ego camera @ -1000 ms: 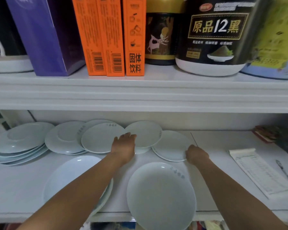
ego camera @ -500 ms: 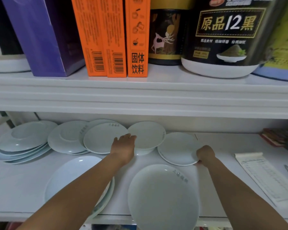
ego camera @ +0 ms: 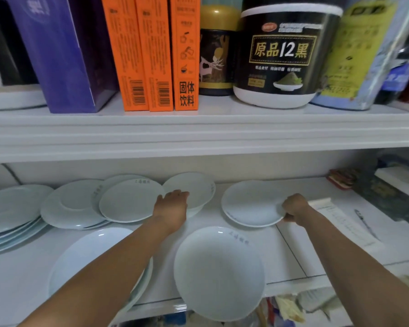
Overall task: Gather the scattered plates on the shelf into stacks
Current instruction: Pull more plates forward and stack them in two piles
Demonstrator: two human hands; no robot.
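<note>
- Plates [ego camera: 130, 200] are touched by both hands on the lower shelf [ego camera: 293, 256]. Every place below is given from the front plate [ego camera: 219, 272], which overhangs the shelf's front edge.
- The right plate [ego camera: 250, 204], beyond the front plate and slightly to its right, is pinched at its right rim by the right hand [ego camera: 295, 210], whose fingers are curled about the rim.
- The back plate [ego camera: 191, 187], beyond the front plate and slightly to its left, is pressed at its near rim by the left hand [ego camera: 172, 206]. The fingers are laid nearly straight on top, and nothing is seen to be clasped.
- The two touched plates are separated by a strip of bare shelf. Both are round, so neither has a long axis. The coming move is judged to turn only on that sideways gap, and the right hand is the nearer to the plate that would cross it.
- Farther left of the front plate, an overlapped row [ego camera: 73, 204] and a leaning pile [ego camera: 10, 208] are seen. A large plate [ego camera: 92, 256] lies just beside the front plate on its left, partly hidden by the forearm.
- Far to the right of the front plate, a paper sheet [ego camera: 347, 223] and a pen [ego camera: 364, 223] are laid.
</note>
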